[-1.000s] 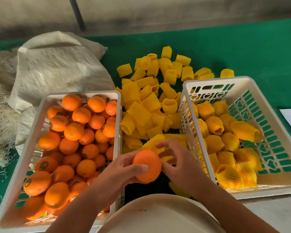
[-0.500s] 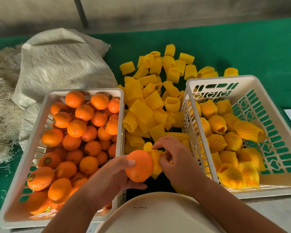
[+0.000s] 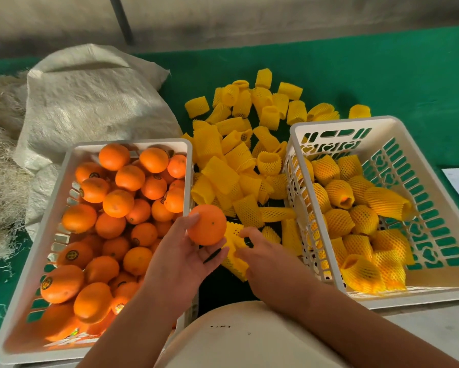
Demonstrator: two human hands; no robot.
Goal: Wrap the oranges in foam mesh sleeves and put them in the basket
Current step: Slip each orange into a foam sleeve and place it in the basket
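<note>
covering your table, green felt (image 3: 355, 62) runs back to a grey wall (image 3: 249, 17) (a pale sack (image 3: 90, 102) lies left). your left hand (image 3: 180, 258) cups an orange (image 3: 206, 224); your right hand (image 3: 260, 251) pinches a foam sleeve (image 3: 235, 251) beside the basket (image 3: 435, 160).

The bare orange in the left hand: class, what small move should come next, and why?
Probably slide the yellow foam mesh sleeve, pinched by the right hand, over the round bare orange that the left hand holds: they touch, but the fruit is still uncovered.
</note>
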